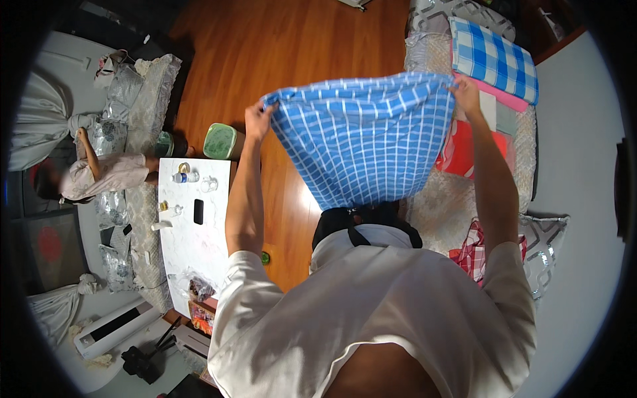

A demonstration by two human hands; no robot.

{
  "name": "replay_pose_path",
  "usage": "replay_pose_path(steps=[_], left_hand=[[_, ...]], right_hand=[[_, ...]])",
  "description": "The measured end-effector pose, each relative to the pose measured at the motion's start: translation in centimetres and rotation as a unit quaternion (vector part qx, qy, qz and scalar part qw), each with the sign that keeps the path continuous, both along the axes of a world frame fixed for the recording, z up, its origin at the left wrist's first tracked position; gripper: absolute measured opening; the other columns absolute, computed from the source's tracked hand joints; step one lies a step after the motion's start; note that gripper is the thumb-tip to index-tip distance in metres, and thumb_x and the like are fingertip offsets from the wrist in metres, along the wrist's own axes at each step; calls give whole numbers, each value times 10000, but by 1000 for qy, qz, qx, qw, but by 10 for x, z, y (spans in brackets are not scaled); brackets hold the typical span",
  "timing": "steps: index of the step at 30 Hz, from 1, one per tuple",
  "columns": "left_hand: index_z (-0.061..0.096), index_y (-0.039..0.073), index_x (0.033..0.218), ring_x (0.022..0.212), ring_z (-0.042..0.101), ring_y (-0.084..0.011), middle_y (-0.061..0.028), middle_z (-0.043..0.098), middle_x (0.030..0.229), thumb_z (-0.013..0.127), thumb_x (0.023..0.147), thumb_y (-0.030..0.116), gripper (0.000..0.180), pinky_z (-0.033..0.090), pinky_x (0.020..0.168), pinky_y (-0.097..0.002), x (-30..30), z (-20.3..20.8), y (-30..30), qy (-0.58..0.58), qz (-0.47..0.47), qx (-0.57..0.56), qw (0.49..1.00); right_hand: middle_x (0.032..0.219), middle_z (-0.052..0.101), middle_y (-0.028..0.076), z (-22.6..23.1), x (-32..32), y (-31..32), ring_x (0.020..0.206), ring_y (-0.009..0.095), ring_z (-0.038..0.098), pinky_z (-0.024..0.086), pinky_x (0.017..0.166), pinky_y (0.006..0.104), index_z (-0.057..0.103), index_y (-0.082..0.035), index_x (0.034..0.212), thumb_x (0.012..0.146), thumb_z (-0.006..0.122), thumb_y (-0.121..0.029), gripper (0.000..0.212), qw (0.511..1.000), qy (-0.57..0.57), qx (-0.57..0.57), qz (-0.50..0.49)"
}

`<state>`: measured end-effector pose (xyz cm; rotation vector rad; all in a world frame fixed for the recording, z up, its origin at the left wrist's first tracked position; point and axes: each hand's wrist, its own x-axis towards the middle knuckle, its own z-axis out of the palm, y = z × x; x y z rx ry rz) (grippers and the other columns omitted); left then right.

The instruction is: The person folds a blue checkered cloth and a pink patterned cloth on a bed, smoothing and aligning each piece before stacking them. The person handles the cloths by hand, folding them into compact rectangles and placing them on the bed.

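Note:
A blue cloth with a white grid pattern [368, 142] hangs spread out in front of me, its upper edge stretched between my two hands. My left hand [257, 121] pinches its left upper corner. At the right upper corner, my right hand [467, 95] is closed on the fabric. The cloth sags in folds just below the top edge and narrows toward my waist. Whether it is a garment or a plain piece of fabric I cannot tell.
To my right, a sofa [424, 222] bears a folded blue-and-white checked cloth [494, 60], a red item [458, 149] and a red checked cloth [473, 252]. On my left are a white table [192, 245], a green-lidded bin [221, 141] and a person [113, 174] by another sofa.

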<state>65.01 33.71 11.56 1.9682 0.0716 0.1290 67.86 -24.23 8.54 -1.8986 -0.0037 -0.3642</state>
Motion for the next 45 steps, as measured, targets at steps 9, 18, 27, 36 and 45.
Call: replay_pose_path(steps=[9,18,27,36,45], left_hand=[[678,-28,940,715,569,-85,-96,659,751,622,766,-1,185,465,629,-238,-122,-59,27,-9,38,91,995],[655,-51,937,637,508,-68,-30,642,735,622,815,59,168,442,588,-226,-87,-24,17,-29,63,-29,997],[667,-20,951,599,461,-65,6,586,672,654,803,112,198,414,566,-230,-43,19,58,-27,85,12,996],[674,0,963,692,550,-73,-42,653,797,570,779,-14,213,456,607,-227,-137,27,49,-44,99,-17,994],[670,-4,984,717,561,-75,-42,658,829,583,818,-41,191,466,665,-223,-150,-7,42,-34,143,-72,987]], right_hand=[[752,521,14,-13,-123,51,727,76,507,434,609,255,490,-21,774,722,576,157,204,972,187,-141,1],[773,581,37,-24,-71,36,741,85,566,457,657,224,505,-14,813,736,642,126,212,998,51,-25,25],[820,596,51,35,-4,76,778,98,584,459,677,207,537,-5,847,749,628,116,181,998,36,8,60],[845,547,43,32,-61,69,835,120,568,451,755,224,499,2,863,735,554,167,215,998,30,-8,49],[827,563,46,12,-63,86,813,115,569,451,742,223,498,-8,838,734,581,159,214,996,47,57,58]])
